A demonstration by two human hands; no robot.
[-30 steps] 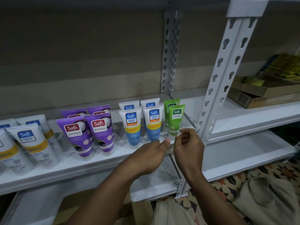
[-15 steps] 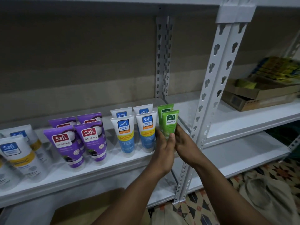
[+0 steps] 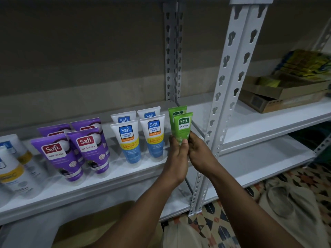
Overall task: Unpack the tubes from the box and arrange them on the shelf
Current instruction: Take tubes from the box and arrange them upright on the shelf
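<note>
Both hands are closed around the front green tube (image 3: pixel 183 126): the left hand (image 3: pixel 176 159) wraps its lower left side, the right hand (image 3: pixel 200 154) its right. It stands upright (label facing out) near the right end of the shelf (image 3: pixel 107 183), just before a second green tube (image 3: pixel 176 110).

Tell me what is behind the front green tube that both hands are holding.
A second green tube stands right behind the front green tube, with only its top and left edge showing. The left hand and right hand hide both tubes' bases.
</note>
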